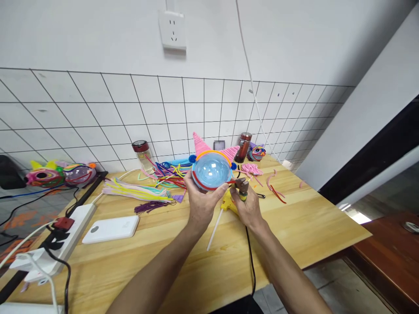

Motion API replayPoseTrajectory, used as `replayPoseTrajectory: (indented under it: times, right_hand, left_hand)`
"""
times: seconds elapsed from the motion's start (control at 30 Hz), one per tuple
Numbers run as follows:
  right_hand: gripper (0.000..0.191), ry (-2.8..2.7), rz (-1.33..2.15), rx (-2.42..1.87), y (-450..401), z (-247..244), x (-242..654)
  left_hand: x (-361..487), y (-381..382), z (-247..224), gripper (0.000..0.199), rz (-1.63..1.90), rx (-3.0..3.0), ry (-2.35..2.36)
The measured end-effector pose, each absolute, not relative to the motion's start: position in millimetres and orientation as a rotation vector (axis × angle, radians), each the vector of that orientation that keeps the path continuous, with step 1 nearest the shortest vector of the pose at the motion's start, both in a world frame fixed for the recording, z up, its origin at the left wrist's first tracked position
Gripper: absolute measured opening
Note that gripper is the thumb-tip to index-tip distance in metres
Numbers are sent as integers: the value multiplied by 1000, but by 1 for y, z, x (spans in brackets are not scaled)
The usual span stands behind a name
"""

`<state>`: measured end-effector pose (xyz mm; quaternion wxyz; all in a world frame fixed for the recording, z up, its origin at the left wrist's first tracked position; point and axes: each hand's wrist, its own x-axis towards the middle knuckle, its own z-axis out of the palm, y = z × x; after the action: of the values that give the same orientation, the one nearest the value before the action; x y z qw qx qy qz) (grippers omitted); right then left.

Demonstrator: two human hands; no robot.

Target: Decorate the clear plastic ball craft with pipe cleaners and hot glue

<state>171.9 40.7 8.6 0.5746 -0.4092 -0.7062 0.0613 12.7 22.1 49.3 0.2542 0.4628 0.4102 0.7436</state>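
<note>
At frame centre, the left hand grips one clear globe (two pink ears, two blue balls). The right hand holds one pair of pliers, apparently pinching one red strip.

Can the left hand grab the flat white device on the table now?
Probably not while the left hand holds the pink-eared round piece. Otherwise the way looks free: the flat white device lies to that hand's left, with nothing on top.
</note>
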Motion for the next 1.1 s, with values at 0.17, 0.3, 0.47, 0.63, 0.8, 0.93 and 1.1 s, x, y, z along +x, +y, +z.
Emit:
replayPoseTrajectory:
  times: [0.17,0.3,0.47,0.63,0.8,0.93,1.1]
  right_hand:
    - [42,-1419,575,-1018,38,10,186]
    - [45,-1378,624,-1218,39,6,239]
    - [36,-1786,119,-1611,34,-5,323]
    - [56,-1880,-496,-1755,10,-11,355]
    - [73,-1882,-581,-1713,-8,-11,353]
    - [87,-1900,-534,-1682,-15,-16,351]
    - [72,-1874,-381,-1892,1,-11,368]
  left_hand:
    - [9,22,54,97,2016,1224,1130]
    - [7,19,58,91,1988,1204,1129]
    - [5,19,59,95,1947,1181,1113]
    - [3,23,53,94,1947,1280,1148]
    - [4,25,49,90,1943,1336,1160]
    - [7,22,50,87,1950,1345,1139]
    - [8,22,51,84,1933,1311,1113]
